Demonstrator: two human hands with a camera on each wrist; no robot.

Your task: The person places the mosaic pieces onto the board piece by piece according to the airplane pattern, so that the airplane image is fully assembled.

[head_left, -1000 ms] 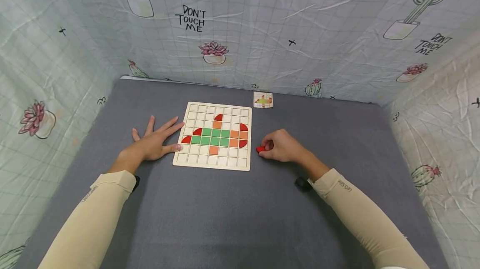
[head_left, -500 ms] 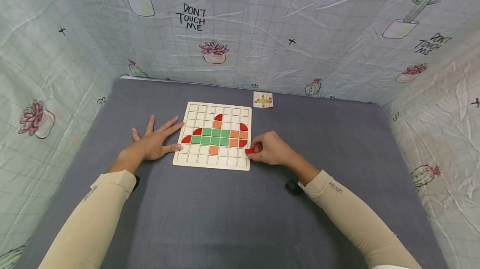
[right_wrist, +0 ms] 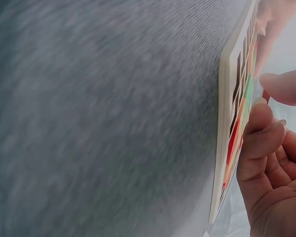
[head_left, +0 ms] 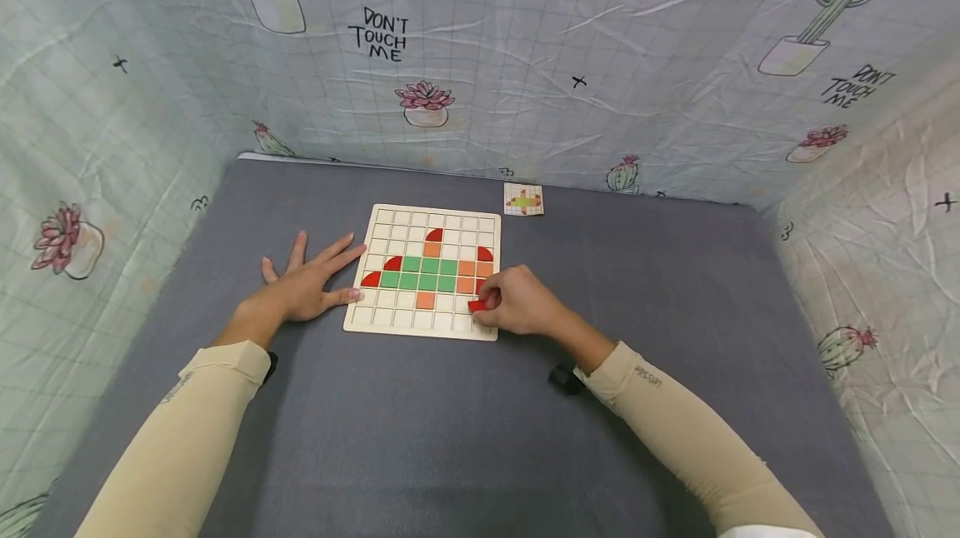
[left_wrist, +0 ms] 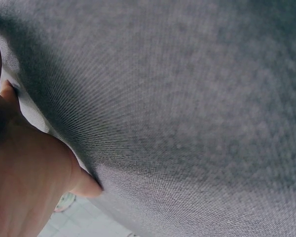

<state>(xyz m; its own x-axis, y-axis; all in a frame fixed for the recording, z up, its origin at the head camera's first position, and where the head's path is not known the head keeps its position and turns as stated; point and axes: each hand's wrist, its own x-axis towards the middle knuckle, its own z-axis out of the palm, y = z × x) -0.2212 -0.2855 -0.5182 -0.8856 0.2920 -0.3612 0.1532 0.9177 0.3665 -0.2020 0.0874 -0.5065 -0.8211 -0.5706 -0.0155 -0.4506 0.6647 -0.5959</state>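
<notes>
A square wooden grid board (head_left: 375,317) lies on the table, with green tiles (head_left: 428,273), orange tiles (head_left: 425,300) and red quarter-round tiles (head_left: 435,235) in its cells. Between thumb and forefinger my right hand (head_left: 521,301) pinches a small red tile (head_left: 476,306) over the board's lower right part; its full shape is hidden by the fingers. In the right wrist view only a thin red edge of that tile (right_wrist: 266,96) shows. My left hand (head_left: 303,290) rests with spread fingers on the table, thumb and forefinger tips at the board's left edge.
Behind the board's far right corner lies a small printed card (head_left: 523,199) with a coloured grid pattern. The table (head_left: 420,430) is covered in dark grey cloth. Hanging fabric with cactus drawings (head_left: 480,63) encloses the back and both sides.
My right hand has moved left with the red tile, from the table beside the board to over its lower right cells. The left hand has stayed in place.
</notes>
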